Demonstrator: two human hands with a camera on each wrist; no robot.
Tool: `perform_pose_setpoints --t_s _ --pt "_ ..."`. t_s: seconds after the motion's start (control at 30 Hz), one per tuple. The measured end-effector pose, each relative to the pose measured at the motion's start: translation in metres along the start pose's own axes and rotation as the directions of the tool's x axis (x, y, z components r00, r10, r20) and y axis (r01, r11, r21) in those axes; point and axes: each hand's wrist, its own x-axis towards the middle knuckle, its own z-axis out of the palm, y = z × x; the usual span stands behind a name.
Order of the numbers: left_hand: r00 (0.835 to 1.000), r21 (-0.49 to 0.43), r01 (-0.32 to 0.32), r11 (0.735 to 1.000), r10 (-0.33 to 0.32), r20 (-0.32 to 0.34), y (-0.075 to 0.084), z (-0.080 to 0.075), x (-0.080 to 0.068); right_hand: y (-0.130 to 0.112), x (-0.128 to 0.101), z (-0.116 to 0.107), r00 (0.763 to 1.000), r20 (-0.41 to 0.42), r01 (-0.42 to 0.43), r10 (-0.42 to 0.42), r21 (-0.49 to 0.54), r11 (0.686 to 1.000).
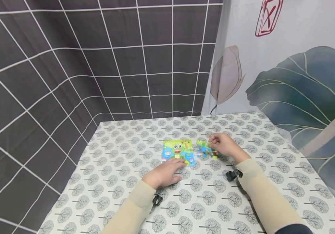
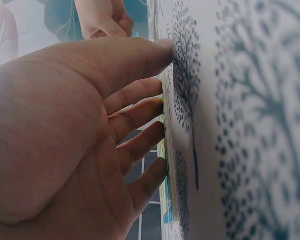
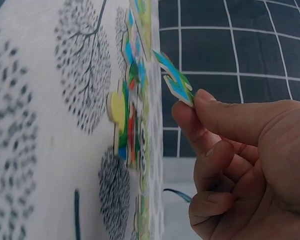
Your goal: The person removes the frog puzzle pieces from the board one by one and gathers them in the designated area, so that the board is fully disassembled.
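Both hands work over the desk (image 1: 120, 182), which is covered by a pale cloth printed with rows of small grey trees. Nearest, the left hand (image 1: 164, 174) lies flat with its fingers straight, their tips resting on the near edge of the frog puzzle board (image 1: 178, 151); the left wrist view shows those fingers pressed against the board's thin rim. Just beyond and to the right, the right hand (image 1: 225, 145) pinches a puzzle piece (image 3: 174, 80) between thumb and forefinger, held slightly off the cloth, the other fingers curled in. That piece is blue and green with a knobbed outline. Beneath the right hand, loose puzzle pieces (image 1: 204, 149) lie in a small cluster just beside the board, in yellow, red, blue and green. The board itself shows a green frog on a bright blue and yellow-green ground. Behind the desk hangs a dark curtain with white grid lines (image 1: 97, 58), and to the right a pale curtain with large teal leaves (image 1: 302, 87).
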Motion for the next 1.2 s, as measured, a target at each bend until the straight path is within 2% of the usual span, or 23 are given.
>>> perform_pose_setpoints --t_s 0.4,0.57,0.87,1.2 --pt "1.0 0.022 -0.005 1.0 0.005 -0.005 0.0 -0.002 0.0 0.023 -0.016 -0.019 0.998 -0.054 -0.021 0.021 0.009 1.0" --pt "1.0 0.023 -0.007 1.0 0.007 -0.006 -0.001 -0.001 0.001 0.031 -0.022 -0.028 0.999 -0.042 -0.023 0.022 -0.005 1.0" --pt "1.0 0.034 -0.017 0.999 0.017 -0.008 -0.003 0.001 0.002 0.047 -0.033 -0.048 0.999 0.032 -0.029 0.029 0.007 1.0" --pt "1.0 0.027 -0.021 0.999 0.021 -0.007 -0.003 0.002 0.001 0.058 -0.04 -0.052 0.993 0.029 -0.117 0.118 -0.056 0.992"
